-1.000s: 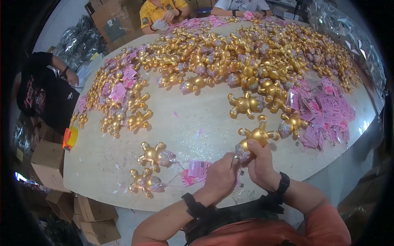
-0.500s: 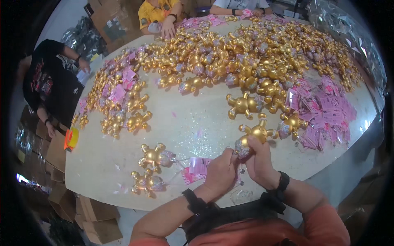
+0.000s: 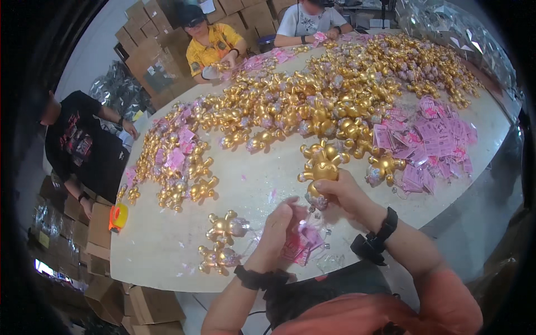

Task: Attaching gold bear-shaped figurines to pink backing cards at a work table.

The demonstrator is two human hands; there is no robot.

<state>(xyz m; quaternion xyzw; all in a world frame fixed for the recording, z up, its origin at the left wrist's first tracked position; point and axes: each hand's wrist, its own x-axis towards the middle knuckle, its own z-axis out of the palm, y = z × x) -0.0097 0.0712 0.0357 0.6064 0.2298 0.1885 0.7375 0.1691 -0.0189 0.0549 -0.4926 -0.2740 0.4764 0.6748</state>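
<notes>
My right hand is closed around the lower end of a gold balloon-animal-shaped figure, its thumb on the clear glittery ball. The figure's limbs point away from me over the table. To its left, my left hand has its fingers curled by pink printed cards, which seem to be in its grasp; the fingertips are partly hidden. Left of that hand lie two more gold figures, one farther and one nearer, both with glittery balls toward the right.
A large heap of gold figures covers the table's far side, with a smaller heap at left. Pink cards pile up at right. A yellow-orange tape roll sits at the left edge. Three other people stand or sit around the table.
My left hand has come away from the figure's glittery ball, and the pink cards have shifted to its right side. My right hand still grips the figure. The head view has tilted up.
</notes>
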